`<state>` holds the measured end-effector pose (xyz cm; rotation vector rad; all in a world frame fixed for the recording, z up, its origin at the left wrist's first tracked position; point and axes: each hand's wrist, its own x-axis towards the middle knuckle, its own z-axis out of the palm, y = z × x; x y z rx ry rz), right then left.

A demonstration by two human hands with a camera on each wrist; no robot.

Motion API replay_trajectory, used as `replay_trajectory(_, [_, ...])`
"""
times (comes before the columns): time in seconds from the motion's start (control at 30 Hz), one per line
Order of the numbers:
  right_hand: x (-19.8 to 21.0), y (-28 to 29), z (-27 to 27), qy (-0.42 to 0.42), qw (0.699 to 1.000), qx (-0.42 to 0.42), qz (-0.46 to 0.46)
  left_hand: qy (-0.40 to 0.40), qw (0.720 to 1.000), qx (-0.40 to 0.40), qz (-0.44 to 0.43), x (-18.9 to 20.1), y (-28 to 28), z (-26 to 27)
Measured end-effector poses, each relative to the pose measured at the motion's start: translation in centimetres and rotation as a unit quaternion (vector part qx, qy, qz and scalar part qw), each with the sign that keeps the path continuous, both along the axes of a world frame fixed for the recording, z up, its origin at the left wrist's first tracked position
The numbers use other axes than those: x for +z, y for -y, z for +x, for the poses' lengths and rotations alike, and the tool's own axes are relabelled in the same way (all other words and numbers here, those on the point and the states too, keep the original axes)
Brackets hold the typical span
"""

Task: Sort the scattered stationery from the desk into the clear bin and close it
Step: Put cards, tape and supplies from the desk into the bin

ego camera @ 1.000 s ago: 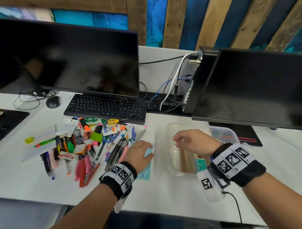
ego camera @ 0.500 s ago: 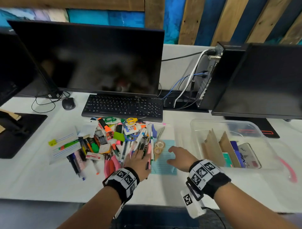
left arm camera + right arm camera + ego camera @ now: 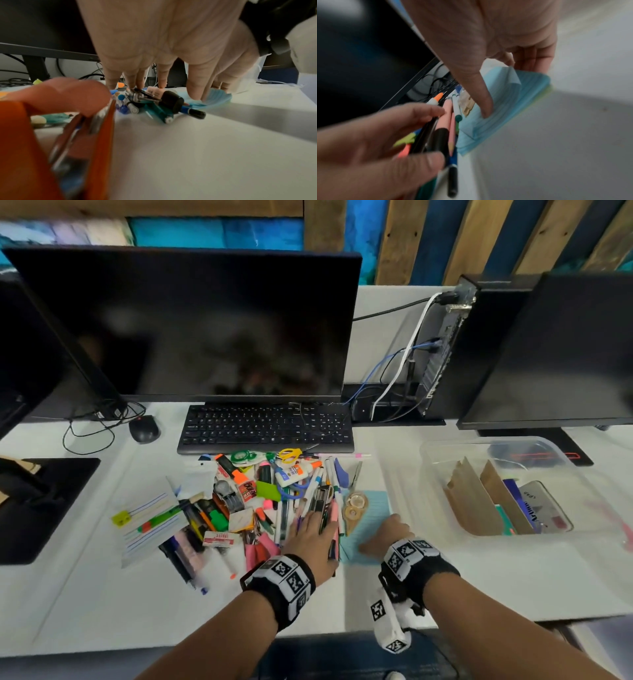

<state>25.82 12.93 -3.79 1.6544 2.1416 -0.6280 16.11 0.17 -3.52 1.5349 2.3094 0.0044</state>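
A heap of scattered stationery (image 3: 260, 498) lies on the white desk in front of the keyboard. My left hand (image 3: 313, 532) sits on the heap's right edge, its fingers and thumb curled round a bundle of pens (image 3: 443, 121), among them a black marker and a pink pencil. My right hand (image 3: 390, 530) is on the blue notepad (image 3: 371, 508) beside it, thumb (image 3: 485, 108) pressing on top and fingers curled at its far edge, one corner lifted. The clear bin (image 3: 479, 441) stands open at the right with cardboard dividers (image 3: 472, 501) and a few items inside.
Two tape rolls (image 3: 354, 505) lie on the notepad's far end. Orange-handled pliers (image 3: 96, 135) lie near my left thumb. The keyboard (image 3: 265, 428), mouse (image 3: 144, 429) and monitors (image 3: 191, 326) line the back. A black pad (image 3: 41, 501) lies at the left.
My right hand has come from over the clear bin leftward onto the blue notepad. My left hand has stayed at the heap, now closed round the pens.
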Motion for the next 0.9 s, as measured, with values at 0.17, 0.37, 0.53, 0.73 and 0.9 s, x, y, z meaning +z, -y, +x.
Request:
replay_trajectory(0.17, [0.2,-0.3,0.1,0.007,0.999,-0.045,-0.006,0.013,0.999,-0.024,-0.024,0.0,0.2,-0.9])
replay_trajectory(0.37, [0.4,-1.2,0.5,-0.130,0.980,-0.139,-0.065,0.001,1.000,-0.014,0.003,0.5,-0.2,-1.6])
replay_trajectory(0.53, [1.2,-1.5,1.6,-0.185,0.976,-0.106,-0.055,-0.007,1.000,0.003,0.017,1.2,-1.5,-1.9])
replay_trajectory(0.73, [3.0,-1.6,2.3,-0.227,0.964,-0.118,-0.077,-0.003,1.000,0.017,0.013,1.0,-2.4,-2.9])
replay_trajectory(0.9, [4.6,-1.8,2.4,-0.238,0.965,-0.093,-0.053,0.016,0.993,0.091,0.073,1.7,-3.6,-5.0])
